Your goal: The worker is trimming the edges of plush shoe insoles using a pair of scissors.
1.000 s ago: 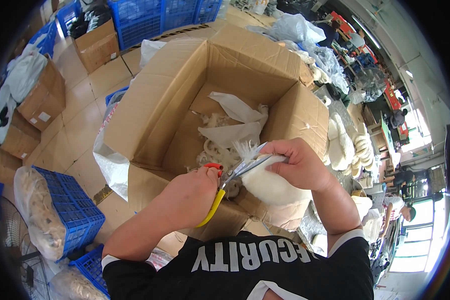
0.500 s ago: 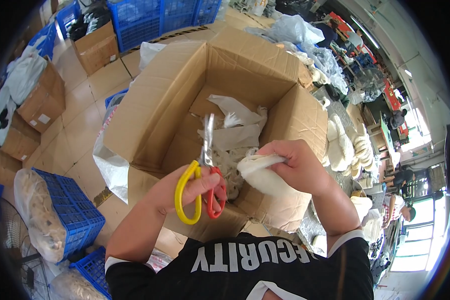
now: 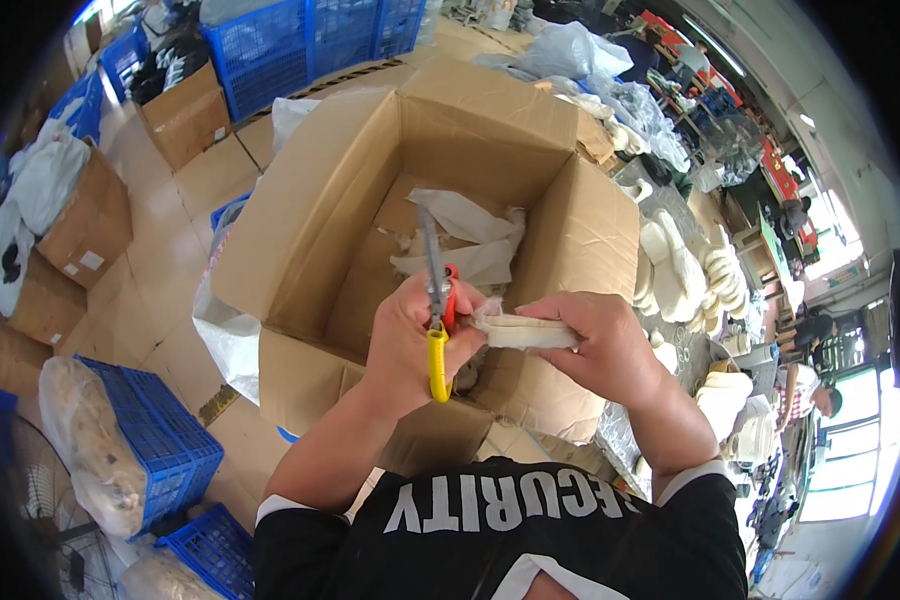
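I find passage into the open cardboard box free over its far wall; left hand, red-and-yellow-handled scissors and right hand obstruct the near side.

Two hands, one left hand, one right hand; one pair of scissors, two handles, one yellow, one red; one pale fluffy piece; one big open cardboard box with two larger flat white scraps, smaller bits uncountable. Left side: at least three smaller cardboard boxes, two lower blue crates, at least two back blue crates. Right side: one co-worker in a checked top, at least one more person, cream pieces too many to count.
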Tool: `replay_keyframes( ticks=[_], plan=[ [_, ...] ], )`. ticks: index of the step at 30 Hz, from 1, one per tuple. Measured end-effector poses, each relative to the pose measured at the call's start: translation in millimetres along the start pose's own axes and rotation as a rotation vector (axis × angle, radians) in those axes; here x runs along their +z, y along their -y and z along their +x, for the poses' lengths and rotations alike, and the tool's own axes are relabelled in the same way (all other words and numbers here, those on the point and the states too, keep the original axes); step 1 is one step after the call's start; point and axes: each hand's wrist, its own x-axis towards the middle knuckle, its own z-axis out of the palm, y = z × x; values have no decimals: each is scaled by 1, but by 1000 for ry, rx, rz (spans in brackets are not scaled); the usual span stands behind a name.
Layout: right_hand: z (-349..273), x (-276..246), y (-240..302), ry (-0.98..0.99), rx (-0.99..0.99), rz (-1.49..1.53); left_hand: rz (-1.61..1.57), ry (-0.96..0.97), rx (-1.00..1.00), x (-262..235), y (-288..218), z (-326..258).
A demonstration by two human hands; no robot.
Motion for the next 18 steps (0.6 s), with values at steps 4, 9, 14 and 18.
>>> replay_keyframes(
  ticks=[4, 9, 14, 18],
  plan=[
    [-10, 11, -17, -357, -482, -449, -417, -28, -42, 10, 13, 2],
    [-25, 19, -26, -617, -672, -795, -696, -82, -303, 13, 7, 2],
    [-34, 29, -28, -703, -681, -817, -786, -48, -335, 25, -5, -3],
    [-42, 38, -32, -706, -651, -803, -608, -64, -259, 37, -7, -8]
  ],
)
